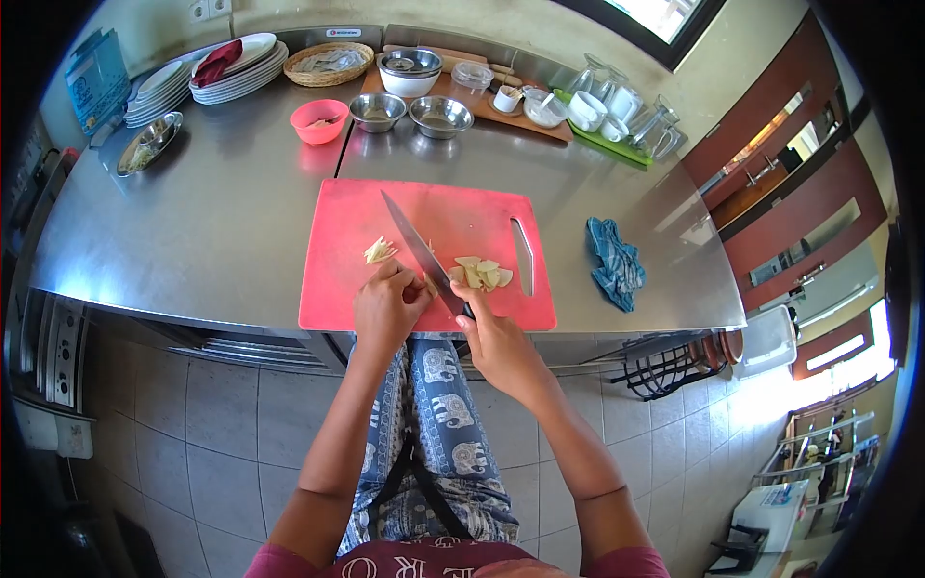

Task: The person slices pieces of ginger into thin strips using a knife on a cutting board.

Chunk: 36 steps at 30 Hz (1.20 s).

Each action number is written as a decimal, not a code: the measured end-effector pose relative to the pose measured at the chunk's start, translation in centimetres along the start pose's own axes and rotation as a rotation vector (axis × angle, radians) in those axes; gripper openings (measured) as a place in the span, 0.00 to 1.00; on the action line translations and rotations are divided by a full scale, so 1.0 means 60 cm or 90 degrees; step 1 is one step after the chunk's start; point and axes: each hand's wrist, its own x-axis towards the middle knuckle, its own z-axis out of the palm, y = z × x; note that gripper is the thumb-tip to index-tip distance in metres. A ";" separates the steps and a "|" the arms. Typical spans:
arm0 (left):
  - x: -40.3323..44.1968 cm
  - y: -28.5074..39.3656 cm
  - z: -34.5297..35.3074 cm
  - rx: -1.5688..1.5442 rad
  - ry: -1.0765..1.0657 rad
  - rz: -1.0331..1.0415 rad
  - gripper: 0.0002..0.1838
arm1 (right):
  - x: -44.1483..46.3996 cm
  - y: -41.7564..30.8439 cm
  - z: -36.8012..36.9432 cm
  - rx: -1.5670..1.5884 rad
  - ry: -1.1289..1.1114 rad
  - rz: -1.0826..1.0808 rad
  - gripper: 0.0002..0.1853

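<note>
A red-pink cutting board (352, 212) lies at the counter's near edge. My right hand (501, 352) is wrapped round the dark handle of a kitchen knife (416, 241), whose blade slants away to the upper left over the board. Beside the blade, my left hand (387, 306) has its fingers bent and pressed together on a pale vegetable slice (430, 283), mostly hidden by fingers and knife. Thin pale matchstick strips (380, 251) lie beyond my left fingers. Right of the blade rests a pile of pale slices (485, 274); I cannot tell which vegetable.
A crumpled blue cloth (615, 263) lies right of the board. Behind stand a pink bowl (319, 122), two steel bowls (440, 117), stacked plates (241, 75), and glassware on a green tray (617, 143). An oval metal dish (149, 144) sits at far left.
</note>
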 end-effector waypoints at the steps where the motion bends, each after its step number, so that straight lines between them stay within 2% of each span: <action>1: 0.000 -0.001 0.001 -0.008 0.004 0.002 0.06 | 0.000 -0.002 -0.001 -0.008 -0.006 0.006 0.21; 12: 0.001 -0.001 0.000 -0.002 -0.004 0.002 0.07 | -0.003 0.002 0.001 0.002 0.029 -0.050 0.20; 15: 0.001 -0.002 0.004 -0.007 -0.012 -0.015 0.07 | -0.004 -0.003 -0.003 -0.010 -0.013 0.007 0.22; 18: 0.001 0.000 0.002 -0.002 -0.012 -0.014 0.07 | -0.004 -0.002 0.003 -0.055 0.011 -0.029 0.23; 24: -0.001 0.003 0.004 0.018 0.013 0.019 0.06 | 0.009 0.008 0.021 -0.121 -0.004 -0.002 0.24; 30: -0.001 -0.001 0.002 -0.004 0.012 0.026 0.06 | 0.035 0.036 0.006 0.054 0.001 -0.043 0.22; 31: -0.001 -0.002 0.003 0.001 0.016 0.031 0.06 | 0.035 0.041 0.009 0.065 0.035 -0.090 0.21; 36: -0.001 -0.001 0.005 0.012 0.013 0.021 0.06 | 0.014 0.022 0.004 0.036 0.051 -0.030 0.20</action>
